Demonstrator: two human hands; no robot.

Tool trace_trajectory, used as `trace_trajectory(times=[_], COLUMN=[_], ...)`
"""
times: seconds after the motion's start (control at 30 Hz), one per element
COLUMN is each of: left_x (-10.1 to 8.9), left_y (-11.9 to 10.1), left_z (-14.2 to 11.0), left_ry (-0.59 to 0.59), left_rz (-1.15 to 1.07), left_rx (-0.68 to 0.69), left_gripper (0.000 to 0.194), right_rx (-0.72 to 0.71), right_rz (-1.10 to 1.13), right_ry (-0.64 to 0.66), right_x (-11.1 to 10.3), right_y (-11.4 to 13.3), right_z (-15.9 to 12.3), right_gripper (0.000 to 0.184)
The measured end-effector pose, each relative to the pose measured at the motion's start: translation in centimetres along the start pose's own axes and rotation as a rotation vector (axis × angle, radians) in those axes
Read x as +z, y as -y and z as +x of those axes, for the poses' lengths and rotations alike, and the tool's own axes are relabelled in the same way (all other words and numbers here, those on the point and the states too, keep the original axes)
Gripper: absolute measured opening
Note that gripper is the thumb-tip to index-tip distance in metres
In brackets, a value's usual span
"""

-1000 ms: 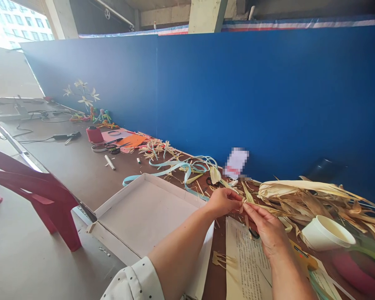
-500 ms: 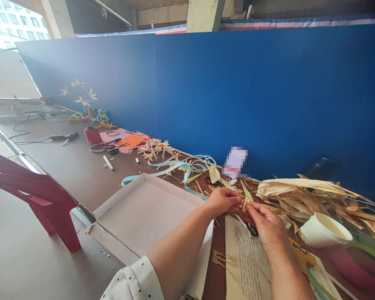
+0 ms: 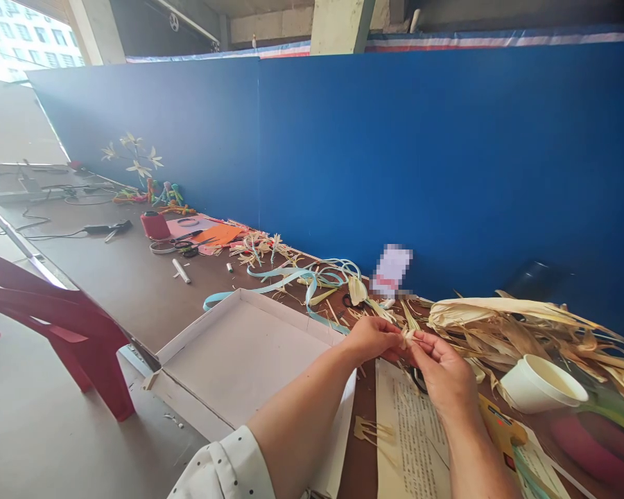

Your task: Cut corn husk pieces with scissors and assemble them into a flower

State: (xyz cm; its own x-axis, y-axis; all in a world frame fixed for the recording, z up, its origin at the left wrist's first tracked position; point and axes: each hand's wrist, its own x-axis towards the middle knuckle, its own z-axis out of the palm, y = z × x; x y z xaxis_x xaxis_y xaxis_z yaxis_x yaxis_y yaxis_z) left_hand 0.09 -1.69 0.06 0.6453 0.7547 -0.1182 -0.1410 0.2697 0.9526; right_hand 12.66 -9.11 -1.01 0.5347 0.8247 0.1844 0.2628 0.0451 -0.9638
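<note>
Between the fingertips of both hands is a small pale piece of corn husk [image 3: 408, 335]. My left hand [image 3: 377, 338] pinches it from the left, and my right hand [image 3: 439, 364] pinches it from the right, the fingertips almost meeting. The fingers hide most of the piece. Black-handled scissors [image 3: 419, 380] lie partly covered under my right hand. Below the hands rests a printed sheet [image 3: 408, 436] with a frayed husk strip [image 3: 369, 430] beside it. A heap of dried corn husks [image 3: 499, 319] lies right of my right hand.
A shallow white box lid [image 3: 249, 353] sits left of my hands. Light-blue ribbon [image 3: 275, 284] curls behind it. At right stand a white paper cup [image 3: 541, 384] and a yellow tool [image 3: 502, 430]. A blue partition [image 3: 395, 152] backs the table; a red chair [image 3: 73, 326] is at left.
The fingertips have shifted around the husk piece. Half a second ago the hands were slightly apart with a pale green-yellow husk showing; now they are closer together, covering more of the piece.
</note>
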Motion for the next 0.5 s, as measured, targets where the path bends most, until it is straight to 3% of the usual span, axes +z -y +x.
trace_trajectory(times=[0.27, 0.33, 0.4, 0.5], left_x=[-0.2, -0.2, -0.1, 0.0], left_y=[-0.3, -0.4, -0.5, -0.6], left_z=[-0.1, -0.1, 0.0, 0.0], left_ry=[0.019, -0.005, -0.059, -0.134], left_rz=[0.001, 0.018, 0.032, 0.038], left_rx=[-0.028, -0.031, -0.032, -0.038], left_gripper=[0.006, 0.005, 0.005, 0.007], right_rx=[-0.048, -0.054, 0.004, 0.142], right_rz=[-0.162, -0.313, -0.600, -0.928], right_ry=[-0.032, -0.060, -0.141, -0.012], right_x=[0.0, -0.9, -2.3, -4.3], right_y=[0.0, 0.3, 0.3, -0.3], right_z=[0.1, 0.2, 0.5, 1.1], right_gripper=[0.048, 0.045, 0.038, 0.030])
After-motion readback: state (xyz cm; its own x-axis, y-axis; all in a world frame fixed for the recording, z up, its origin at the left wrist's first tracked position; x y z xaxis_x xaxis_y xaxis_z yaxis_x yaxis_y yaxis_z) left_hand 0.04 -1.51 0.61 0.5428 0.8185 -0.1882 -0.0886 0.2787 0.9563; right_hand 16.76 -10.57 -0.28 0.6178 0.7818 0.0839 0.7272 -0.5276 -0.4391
